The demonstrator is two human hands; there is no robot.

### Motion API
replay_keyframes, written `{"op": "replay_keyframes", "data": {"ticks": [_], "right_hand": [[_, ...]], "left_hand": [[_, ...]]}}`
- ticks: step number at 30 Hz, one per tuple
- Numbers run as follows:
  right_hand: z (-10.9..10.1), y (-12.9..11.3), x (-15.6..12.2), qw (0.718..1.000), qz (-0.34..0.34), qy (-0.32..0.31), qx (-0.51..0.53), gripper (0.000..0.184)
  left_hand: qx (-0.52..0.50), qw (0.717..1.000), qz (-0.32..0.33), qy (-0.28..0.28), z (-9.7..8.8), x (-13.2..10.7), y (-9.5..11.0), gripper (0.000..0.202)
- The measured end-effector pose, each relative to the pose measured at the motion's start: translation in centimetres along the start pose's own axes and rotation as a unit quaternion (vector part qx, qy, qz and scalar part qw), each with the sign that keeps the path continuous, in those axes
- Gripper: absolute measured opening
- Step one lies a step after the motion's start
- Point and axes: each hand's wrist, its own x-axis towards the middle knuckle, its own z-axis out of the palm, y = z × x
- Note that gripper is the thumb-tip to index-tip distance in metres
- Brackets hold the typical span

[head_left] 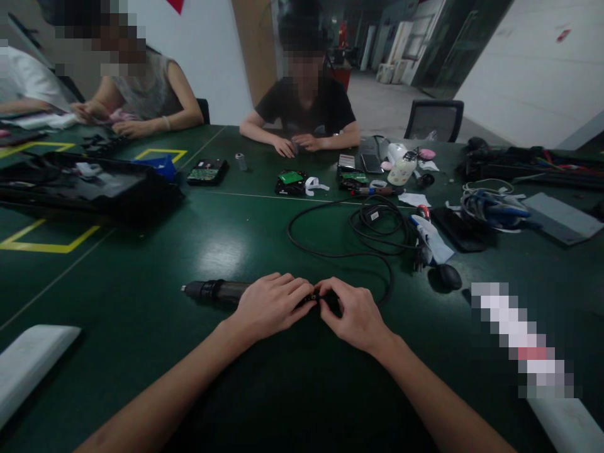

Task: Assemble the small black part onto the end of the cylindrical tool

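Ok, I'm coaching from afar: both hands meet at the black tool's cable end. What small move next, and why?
Probably pin the black tool down with the left hand while the right hand works the cable joint: the tool lies loose on the table, and the hands hide the joint itself.

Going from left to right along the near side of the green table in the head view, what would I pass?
white slab → black tool → left hand, laid over the tool's end → right hand, fingertips meeting the left's → black mouse
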Motion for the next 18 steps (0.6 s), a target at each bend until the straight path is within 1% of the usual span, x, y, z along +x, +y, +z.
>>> {"op": "replay_keyframes", "data": {"ticks": [4,6,9,14,18], "right_hand": [[0.00,0.00,0.01,1.000,-0.002,0.000,-0.003,0.013],[0.01,0.03,0.01,1.000,-0.001,-0.001,-0.005,0.013],[-0.01,0.06,-0.01,1.000,-0.001,-0.004,-0.001,0.012],[0.00,0.06,-0.05,1.000,0.000,-0.002,0.002,0.013],[0.10,0.05,-0.08,1.000,0.003,0.000,-0.002,0.013]], "left_hand": [[-0.018,1.000,0.020,-0.010,-0.07,0.04,0.00,0.026],[-0.010,1.000,0.015,-0.007,0.01,0.06,-0.03,0.025],[0.002,1.000,0.002,-0.002,0.02,0.09,-0.08,0.028],[-0.021,0.999,0.028,-0.015,-0.17,0.12,-0.14,0.027],[0.004,1.000,0.000,-0.005,0.10,0.11,-0.02,0.027]]}}
